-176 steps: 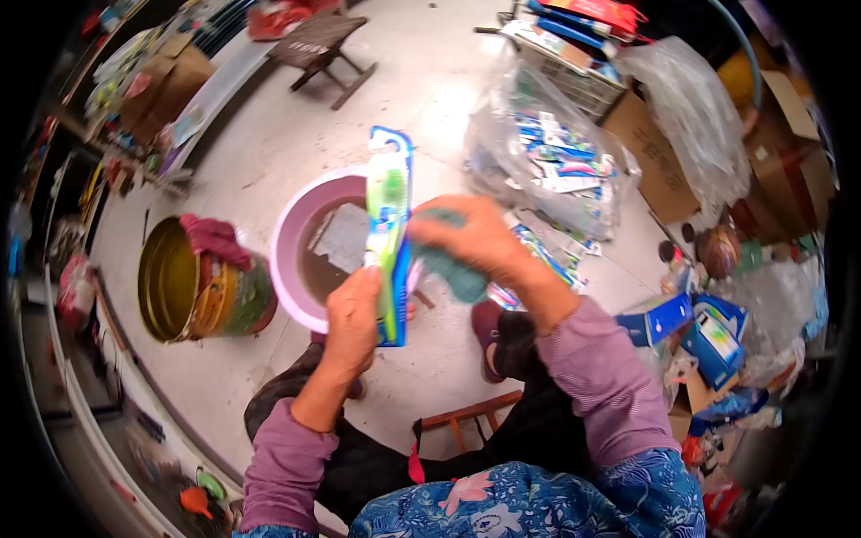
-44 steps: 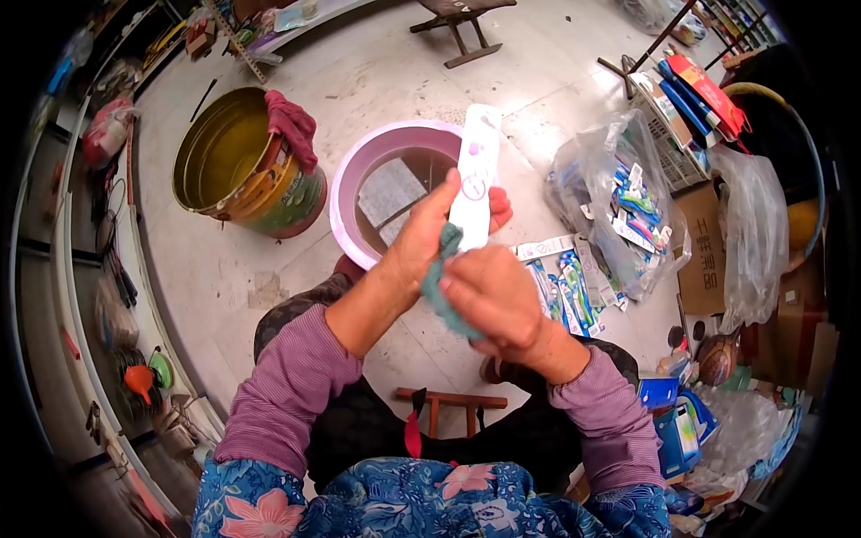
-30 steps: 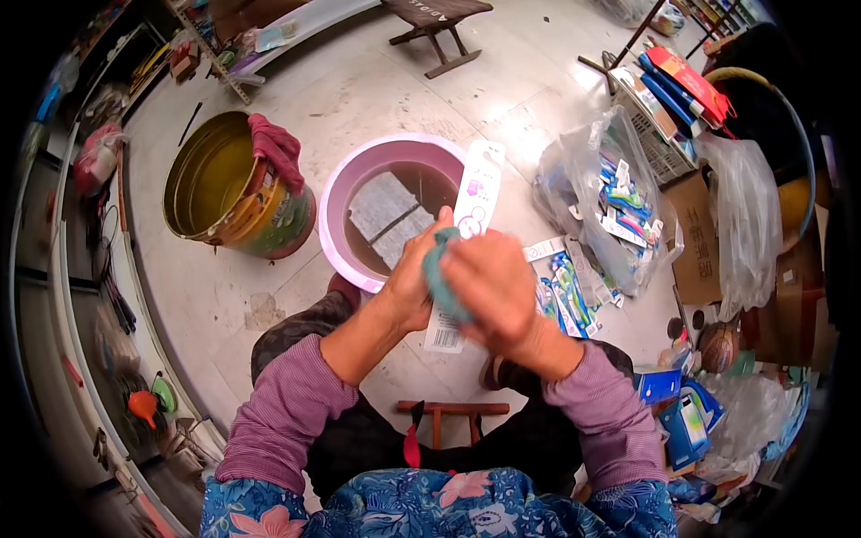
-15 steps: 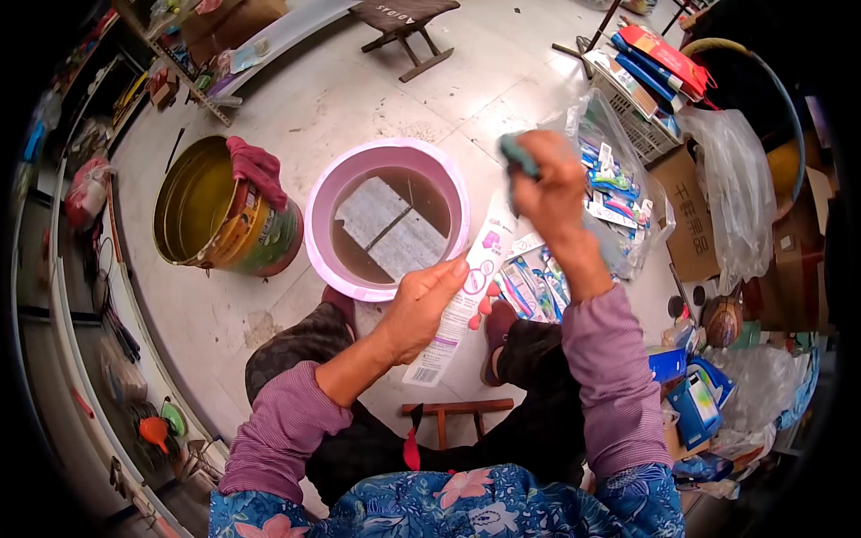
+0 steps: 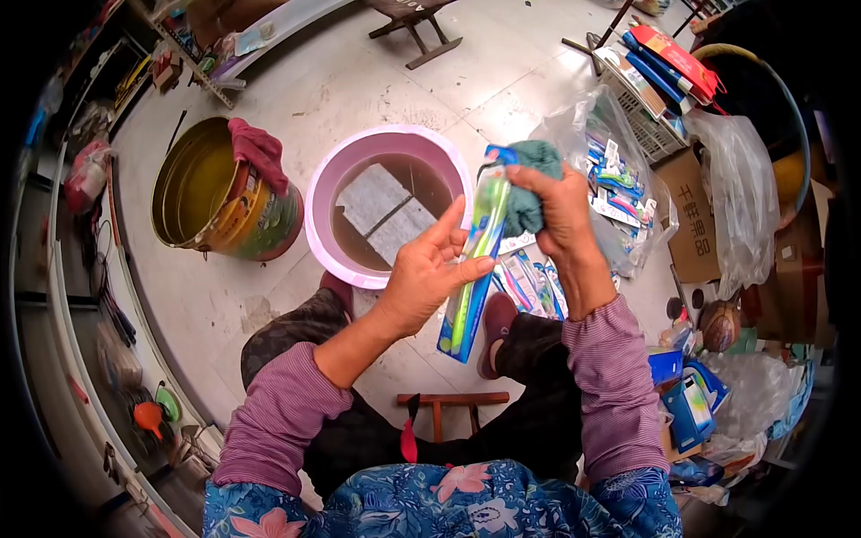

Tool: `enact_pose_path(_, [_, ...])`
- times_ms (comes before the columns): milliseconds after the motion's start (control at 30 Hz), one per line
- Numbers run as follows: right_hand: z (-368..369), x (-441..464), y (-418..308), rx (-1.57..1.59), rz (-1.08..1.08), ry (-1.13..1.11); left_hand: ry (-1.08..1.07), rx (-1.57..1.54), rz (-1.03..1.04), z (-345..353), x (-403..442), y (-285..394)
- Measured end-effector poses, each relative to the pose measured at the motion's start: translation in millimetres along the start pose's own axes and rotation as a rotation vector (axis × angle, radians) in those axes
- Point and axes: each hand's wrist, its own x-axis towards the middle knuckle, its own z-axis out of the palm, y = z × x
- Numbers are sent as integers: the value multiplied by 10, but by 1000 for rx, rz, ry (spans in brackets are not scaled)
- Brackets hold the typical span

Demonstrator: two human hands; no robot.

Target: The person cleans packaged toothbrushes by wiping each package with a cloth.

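The right hand (image 5: 558,202) pinches the top end of 1 packed toothbrush (image 5: 475,260) and has a green cloth (image 5: 527,199) bunched against it. The left hand (image 5: 429,276) has its thumb on the pack's middle, fingers partly spread. The pack slants between both hands, right of the pink basin (image 5: 387,281). It looks light and stiff, maybe slippery if wet. The clear front might dent, so the flat edges seem best to hold.
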Motion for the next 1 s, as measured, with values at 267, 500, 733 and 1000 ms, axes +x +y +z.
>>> enact_pose_path(267, [-87, 120, 138, -85, -262, 117, -243, -466, -287, -23, -10, 105])
enact_pose_path(500, [156, -70, 357, -779, -898, -151, 61, -485, -337, -5, 69, 86])
enact_pose_path(733, [241, -324, 232, -995, -1092, -317, 64, -78, -273, -35, -39, 48])
enact_pose_path(1000, [187, -19, 42, -1089, -1091, -22, 7, 41, -311, 25, -76, 106])
